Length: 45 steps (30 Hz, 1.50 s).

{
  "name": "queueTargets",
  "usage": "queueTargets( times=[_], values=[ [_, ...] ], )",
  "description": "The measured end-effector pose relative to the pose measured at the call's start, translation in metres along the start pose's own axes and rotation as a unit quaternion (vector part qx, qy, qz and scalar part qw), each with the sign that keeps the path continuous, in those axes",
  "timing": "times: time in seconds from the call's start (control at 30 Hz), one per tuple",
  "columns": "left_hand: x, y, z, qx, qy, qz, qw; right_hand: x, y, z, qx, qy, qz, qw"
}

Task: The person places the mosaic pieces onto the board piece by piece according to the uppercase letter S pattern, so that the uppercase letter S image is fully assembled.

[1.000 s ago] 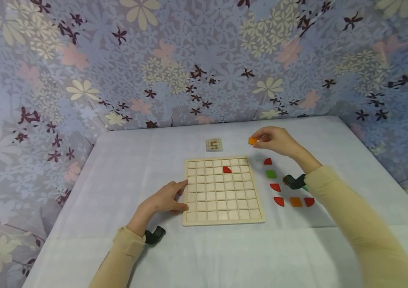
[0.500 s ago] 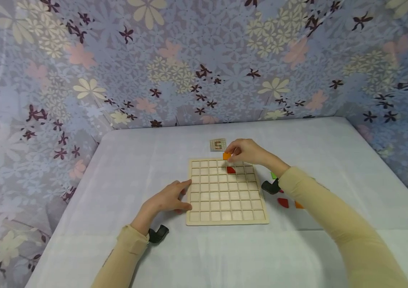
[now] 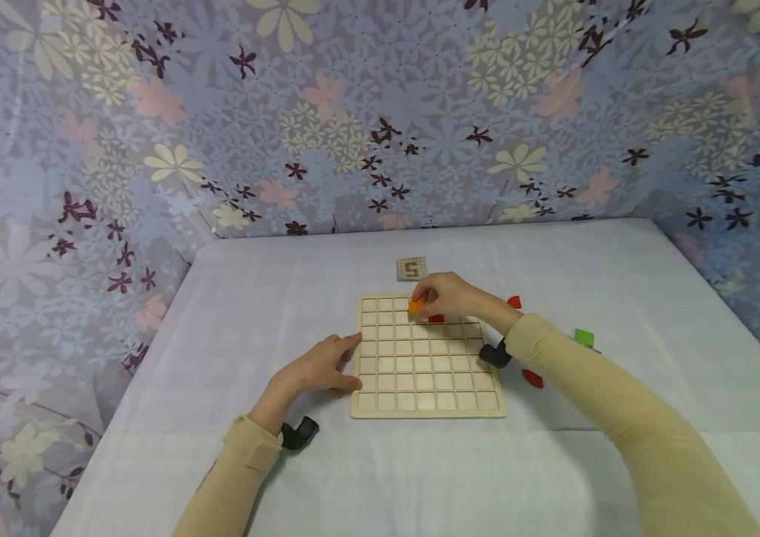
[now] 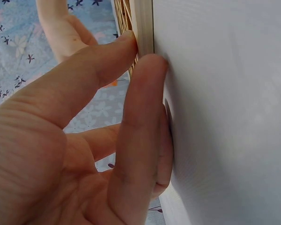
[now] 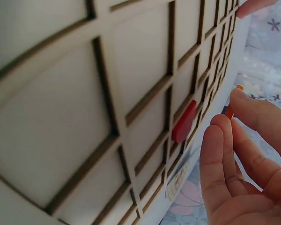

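A wooden grid board (image 3: 396, 403) lies flat on the white-covered table. My left hand (image 3: 315, 367) touches its left edge, thumb and index finger spread apart. Between the thumb and fingers of my right hand (image 3: 456, 297) is a square orange tile (image 3: 415, 306), held over the top rows. The right wrist view shows this tile (image 5: 230, 111) edge-on, apart from the grid surface. A red quarter-circle tile (image 5: 185, 123) sits in a cell close by; my right hand partly covers it in the head view.
Behind the board lies a small pattern card (image 3: 411, 268) with a brownish figure on a grid. Right of the board are loose pieces: a red one (image 3: 514, 302), another red one (image 3: 532, 379) and a green tile (image 3: 584, 338). The right sleeve (image 3: 594, 380) hides part of that area.
My right hand has carried the orange tile leftward from beyond the board's right corner to above its top rows. The left hand has stayed at the board's left edge.
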State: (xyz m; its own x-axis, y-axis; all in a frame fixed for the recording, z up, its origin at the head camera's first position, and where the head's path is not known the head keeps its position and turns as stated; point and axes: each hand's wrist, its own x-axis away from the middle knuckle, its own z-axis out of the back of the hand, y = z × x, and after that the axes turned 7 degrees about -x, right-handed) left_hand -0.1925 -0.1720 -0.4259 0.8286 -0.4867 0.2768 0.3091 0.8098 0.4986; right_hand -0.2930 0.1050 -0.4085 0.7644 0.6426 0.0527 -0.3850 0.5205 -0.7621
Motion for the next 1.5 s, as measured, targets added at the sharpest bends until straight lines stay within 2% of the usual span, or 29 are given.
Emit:
queueTargets(
  times=[0.27, 0.67, 0.93, 1.07, 1.33, 1.5],
  values=[
    [0.000, 0.002, -0.002, 0.002, -0.001, 0.001, 1.0000, 0.004, 0.004, -0.004, 0.020, -0.022, -0.010, 0.999],
    [-0.002, 0.002, -0.002, -0.015, 0.001, -0.011, 0.9998, 0.004, 0.010, -0.007, 0.067, -0.021, 0.022, 0.997],
    [-0.003, 0.002, -0.003, -0.013, -0.001, -0.016, 0.9998, 0.005, 0.010, -0.005, 0.060, -0.024, 0.018, 0.998],
    [-0.003, 0.002, -0.003, -0.014, -0.001, -0.010, 0.9998, 0.006, 0.004, 0.006, 0.039, -0.008, 0.011, 0.999],
    [-0.002, 0.002, -0.002, -0.025, 0.006, -0.013, 0.9996, 0.018, -0.010, 0.051, -0.011, 0.082, 0.026, 0.996],
    [0.000, 0.001, -0.001, -0.017, 0.009, -0.006, 0.9998, 0.033, -0.006, 0.077, -0.020, 0.132, 0.010, 0.991]
  ],
)
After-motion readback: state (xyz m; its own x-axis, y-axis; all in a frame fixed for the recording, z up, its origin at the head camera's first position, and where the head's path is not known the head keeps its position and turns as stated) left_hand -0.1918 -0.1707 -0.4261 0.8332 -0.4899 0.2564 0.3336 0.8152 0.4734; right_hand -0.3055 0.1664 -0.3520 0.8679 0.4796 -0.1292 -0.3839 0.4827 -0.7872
